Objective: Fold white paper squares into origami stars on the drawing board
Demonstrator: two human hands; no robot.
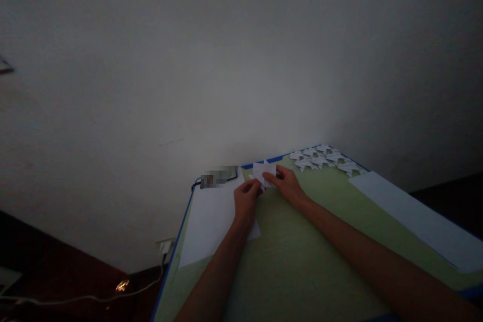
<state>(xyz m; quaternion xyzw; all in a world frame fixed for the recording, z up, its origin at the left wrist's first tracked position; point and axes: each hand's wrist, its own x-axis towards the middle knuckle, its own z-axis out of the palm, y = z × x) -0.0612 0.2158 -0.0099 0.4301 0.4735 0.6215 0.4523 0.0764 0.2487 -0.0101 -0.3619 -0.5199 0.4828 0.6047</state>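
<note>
A small piece of folded white paper [268,168] is held up between my two hands, above the far part of the green table [294,251]. My left hand [246,200] pinches its lower left corner with closed fingers. On its right side, my right hand [287,183] grips it, with the thumb lying across the front. Parts of the fingers behind the paper are hidden. Under and left of my left hand lies a large white sheet [211,224].
Several folded white paper shapes [320,160] lie in rows at the far right corner. A stack of white paper strips [415,219] lies along the right edge. A phone-like object [219,177], partly blurred, lies at the far left. A plain wall [241,85] stands behind the table.
</note>
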